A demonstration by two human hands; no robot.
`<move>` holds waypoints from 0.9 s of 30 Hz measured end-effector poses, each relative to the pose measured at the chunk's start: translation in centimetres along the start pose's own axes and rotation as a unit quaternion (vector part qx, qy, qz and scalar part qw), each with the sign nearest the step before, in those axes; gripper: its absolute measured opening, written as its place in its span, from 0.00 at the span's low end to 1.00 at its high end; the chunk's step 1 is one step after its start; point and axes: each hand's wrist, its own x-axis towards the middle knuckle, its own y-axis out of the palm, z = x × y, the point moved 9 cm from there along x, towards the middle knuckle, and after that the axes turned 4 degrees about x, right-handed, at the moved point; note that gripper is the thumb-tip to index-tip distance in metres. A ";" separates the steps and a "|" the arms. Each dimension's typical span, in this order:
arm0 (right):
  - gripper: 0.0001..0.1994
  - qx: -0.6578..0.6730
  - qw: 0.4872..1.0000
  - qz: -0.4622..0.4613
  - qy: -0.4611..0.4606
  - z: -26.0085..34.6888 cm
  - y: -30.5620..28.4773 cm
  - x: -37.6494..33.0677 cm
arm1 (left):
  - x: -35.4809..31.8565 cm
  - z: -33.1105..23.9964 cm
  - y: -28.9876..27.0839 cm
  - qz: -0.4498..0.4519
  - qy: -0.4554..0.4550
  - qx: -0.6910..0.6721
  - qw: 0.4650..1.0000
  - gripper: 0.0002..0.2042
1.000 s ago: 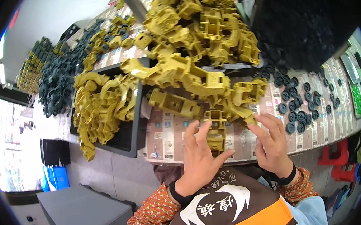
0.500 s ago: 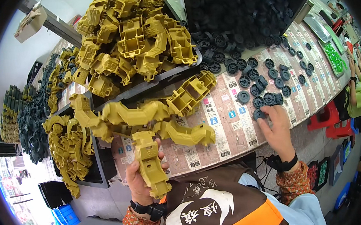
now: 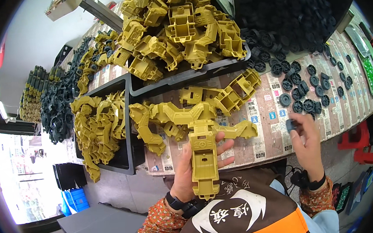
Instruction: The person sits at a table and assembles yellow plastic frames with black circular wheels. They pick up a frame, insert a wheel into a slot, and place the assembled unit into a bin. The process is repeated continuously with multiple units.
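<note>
At the bottom centre, the apron sits close below the table's near edge, which curves up toward the right of the frame. The left hand is partly closed around a yellow shell, thumb on one side, fingers on the other; the shell's lower end reaches past that edge over the apron. At right of centre, the right hand pinches a dark wheel between thumb and fingertips, well apart from the shell. A strip of table shows between the hands.

Just above, loose shells lie crowded; whether the held shell touches them, I cannot tell. At left, a black bin of shells overhangs the table's edge. Loose wheels spread at right, with table showing between them and the shells. Beyond, a tray heaped with shells borders the upper centre; a dark wheel pile fills the upper right.
</note>
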 end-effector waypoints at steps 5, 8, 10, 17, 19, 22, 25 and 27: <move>0.17 0.324 0.926 0.180 0.071 2.8 8.0 -0.3 | 0.0 0.7 0.9 0.019 -0.009 0.037 0.999 0.39; 0.18 0.427 0.875 0.200 0.110 3.0 11.6 -0.3 | -0.6 0.5 0.9 -0.006 -0.004 0.024 1.000 0.37; 0.20 0.442 0.872 0.181 0.105 2.8 12.9 -0.3 | -1.2 0.8 -0.3 -0.026 -0.040 0.060 0.997 0.36; 0.21 0.486 0.847 0.188 0.107 2.8 14.4 -0.6 | -1.3 0.6 0.8 -0.022 -0.053 0.120 0.991 0.32; 0.21 0.497 0.840 0.187 0.112 2.8 14.4 -0.8 | -1.2 0.9 0.9 -0.018 -0.054 0.124 0.991 0.33; 0.21 0.503 0.836 0.186 0.115 2.6 14.3 -0.9 | -1.1 1.3 0.9 -0.014 -0.053 0.125 0.991 0.34; 0.22 0.449 0.872 0.174 0.092 2.6 13.9 -1.0 | -1.0 1.2 1.3 -0.011 -0.048 0.147 0.988 0.33; 0.23 0.359 0.917 0.166 0.049 3.1 13.4 -1.0 | -1.1 0.9 1.4 -0.005 -0.029 0.180 0.983 0.33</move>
